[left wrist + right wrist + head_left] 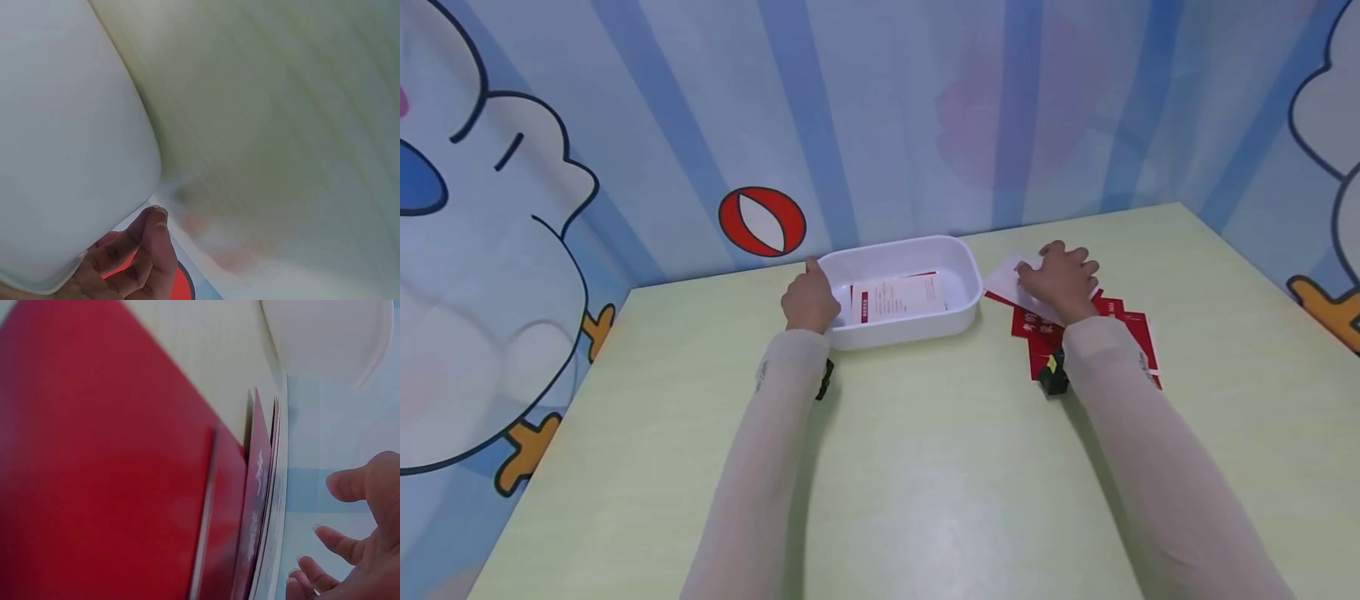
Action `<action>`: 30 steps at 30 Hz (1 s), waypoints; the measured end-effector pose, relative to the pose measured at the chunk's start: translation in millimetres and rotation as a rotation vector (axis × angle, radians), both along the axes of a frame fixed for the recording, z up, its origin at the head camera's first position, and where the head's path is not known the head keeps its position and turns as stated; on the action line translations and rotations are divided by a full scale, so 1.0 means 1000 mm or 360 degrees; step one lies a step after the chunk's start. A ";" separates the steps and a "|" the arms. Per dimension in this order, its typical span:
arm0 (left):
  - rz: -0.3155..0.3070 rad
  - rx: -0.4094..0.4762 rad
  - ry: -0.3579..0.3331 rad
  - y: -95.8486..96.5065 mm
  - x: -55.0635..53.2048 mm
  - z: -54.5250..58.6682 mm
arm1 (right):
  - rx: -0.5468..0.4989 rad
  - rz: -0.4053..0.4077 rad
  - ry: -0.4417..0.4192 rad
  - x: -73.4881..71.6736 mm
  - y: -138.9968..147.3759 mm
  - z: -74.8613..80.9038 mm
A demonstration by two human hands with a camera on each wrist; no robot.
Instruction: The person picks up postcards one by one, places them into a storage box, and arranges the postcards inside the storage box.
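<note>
A white plastic tray (910, 332) stands near the back of the table. Its left end is gripped by my left hand (810, 300), with the thumb on the inner side of the rim; in the left wrist view the curled fingers (164, 247) show beyond the tray's outer wall (69, 137). Inside lie white printed cards (898, 298), with a red edge peeping out. Right of the tray my right hand (1062, 282) hovers with spread fingers over a fanned pile of red cards (1037, 343), topped by a white one (1006, 279). In the right wrist view nothing is between those fingers.
The pale table (925, 467) meets a blue striped cartoon wall (880, 125) just behind the tray. Another cartoon-printed wall (1285, 183) borders the table on the right. A small black device (1054, 375) on my right wrist hangs close over the red cards.
</note>
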State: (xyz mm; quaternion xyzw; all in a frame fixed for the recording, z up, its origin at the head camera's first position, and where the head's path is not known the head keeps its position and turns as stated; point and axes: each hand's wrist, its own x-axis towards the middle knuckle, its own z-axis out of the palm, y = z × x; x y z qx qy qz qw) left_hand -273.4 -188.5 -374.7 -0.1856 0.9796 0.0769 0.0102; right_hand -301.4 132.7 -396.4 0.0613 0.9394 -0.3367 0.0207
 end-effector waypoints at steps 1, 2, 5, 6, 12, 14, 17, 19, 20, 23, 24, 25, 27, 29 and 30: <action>0.0003 0.0003 0.0001 0.000 0.000 0.000 | 0.0016 -0.0004 -0.0021 0.000 0.001 0.001; 0.0004 0.0004 -0.0001 0.000 -0.001 0.000 | 0.0028 -0.0004 -0.0040 0.001 0.002 0.001; 0.0010 0.0003 -0.0011 0.000 0.000 0.000 | 0.0068 0.0010 -0.0071 0.002 0.007 0.001; 0.0012 0.0001 -0.0014 0.000 -0.001 -0.001 | 0.0082 0.0016 -0.0081 0.003 0.009 0.001; 0.0018 -0.0017 -0.0018 0.000 -0.002 -0.002 | 0.0110 0.0047 -0.0124 0.005 0.017 0.000; 0.0014 -0.0020 -0.0013 0.000 -0.003 -0.003 | 0.0128 0.0059 -0.0138 0.004 0.019 0.001; 0.0006 -0.0019 -0.0004 -0.001 -0.003 -0.002 | 0.0164 0.0083 -0.0175 0.003 0.022 0.002; 0.0001 -0.0013 0.0001 -0.001 -0.003 -0.002 | 0.0187 0.0089 -0.0204 0.003 0.024 0.002; 0.0000 -0.0011 0.0003 -0.001 -0.003 -0.002 | 0.0195 0.0090 -0.0216 0.003 0.024 0.002; 0.0002 -0.0008 0.0000 -0.001 -0.003 -0.003 | 0.0214 0.0084 -0.0241 0.003 0.026 0.001; 0.0003 -0.0007 0.0000 -0.001 -0.003 -0.003 | 0.0215 0.0080 -0.0240 0.003 0.027 -0.001; 0.0003 -0.0008 -0.0003 -0.001 -0.003 -0.003 | 0.0211 0.0073 -0.0237 0.002 0.027 -0.002; 0.0001 -0.0007 -0.0004 -0.001 -0.003 -0.003 | 0.0208 0.0063 -0.0232 0.000 0.029 -0.005; 0.0003 -0.0003 -0.0006 -0.002 -0.003 -0.004 | 0.0185 0.0041 -0.0225 -0.001 0.030 -0.008; 0.0007 -0.0001 -0.0007 -0.002 -0.003 -0.004 | 0.0168 0.0031 -0.0223 -0.002 0.031 -0.010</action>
